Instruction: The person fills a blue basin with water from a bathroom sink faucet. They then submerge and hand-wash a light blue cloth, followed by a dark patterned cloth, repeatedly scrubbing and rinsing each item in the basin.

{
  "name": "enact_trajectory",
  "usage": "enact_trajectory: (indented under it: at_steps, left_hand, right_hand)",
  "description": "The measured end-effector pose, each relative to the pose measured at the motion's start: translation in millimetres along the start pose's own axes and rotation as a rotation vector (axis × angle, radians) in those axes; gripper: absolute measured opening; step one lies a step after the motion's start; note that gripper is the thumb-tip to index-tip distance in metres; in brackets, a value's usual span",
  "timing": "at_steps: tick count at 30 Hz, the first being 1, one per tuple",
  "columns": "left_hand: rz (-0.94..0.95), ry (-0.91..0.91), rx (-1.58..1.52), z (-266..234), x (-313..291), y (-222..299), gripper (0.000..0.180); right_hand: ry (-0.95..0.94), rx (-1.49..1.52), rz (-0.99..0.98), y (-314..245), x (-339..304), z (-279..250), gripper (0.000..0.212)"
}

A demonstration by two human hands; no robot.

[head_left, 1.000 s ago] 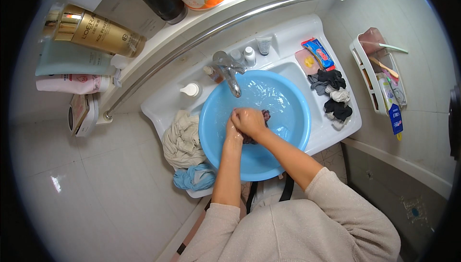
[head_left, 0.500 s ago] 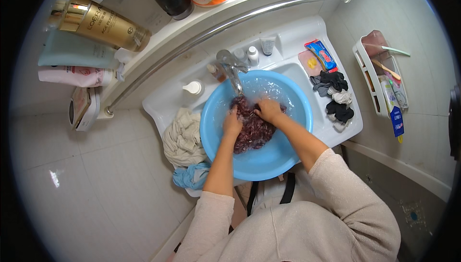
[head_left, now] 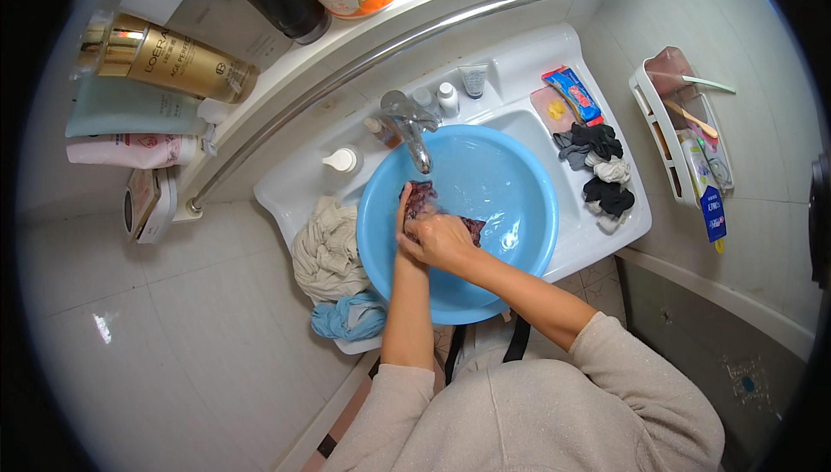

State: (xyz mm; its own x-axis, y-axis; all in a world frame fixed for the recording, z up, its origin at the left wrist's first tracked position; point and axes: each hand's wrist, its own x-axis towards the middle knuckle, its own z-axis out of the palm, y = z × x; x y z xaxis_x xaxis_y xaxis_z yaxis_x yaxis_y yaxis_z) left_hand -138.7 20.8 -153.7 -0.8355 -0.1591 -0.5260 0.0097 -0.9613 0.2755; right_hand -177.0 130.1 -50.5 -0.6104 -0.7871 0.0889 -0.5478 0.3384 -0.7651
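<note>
A wet dark red patterned cloth [head_left: 421,197] is bunched between my hands at the left side of a light blue basin [head_left: 544,257] of water. My left hand [head_left: 405,223] holds it from the left, thumb side up along its edge. Across the cloth lies my right hand [head_left: 444,240], its fingers curled over the bunch and close against my left hand. One fold pokes out past my right knuckles. Most of the left fingers are hidden behind the cloth and right hand. Just above the cloth hangs the spout of a chrome faucet [head_left: 419,154].
Left of the basin are a cream cloth [head_left: 327,251] and a blue cloth [head_left: 351,316]. Black, grey and white small garments [head_left: 608,198] lie on the right ledge near a blue-red packet [head_left: 574,96]. A pump bottle [head_left: 344,160] stands by the faucet. A metal rail [head_left: 389,44] runs behind.
My right hand has moved left and down, over to my left hand. The cloth, spread wide under the faucet before, is now gathered into a smaller bunch.
</note>
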Motion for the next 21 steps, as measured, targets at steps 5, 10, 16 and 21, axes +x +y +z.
enact_trajectory:
  at_steps: [5,10,16,21]
  left_hand:
    - [0.077,0.108,0.04,14,-8,-15,0.026]
    - [0.098,0.32,0.227,40,-21,-15,0.024]
    - [0.136,0.371,1.518,16,-51,31,0.051]
    - [0.362,0.307,2.245,27,-52,19,0.051]
  right_hand:
    - [0.14,-0.043,0.134,26,17,15,0.026]
    - [0.002,0.001,0.489,82,25,5,0.036]
    - [0.21,0.41,0.341,110,10,-29,0.042]
    - [0.149,0.769,0.342,93,13,-53,0.034]
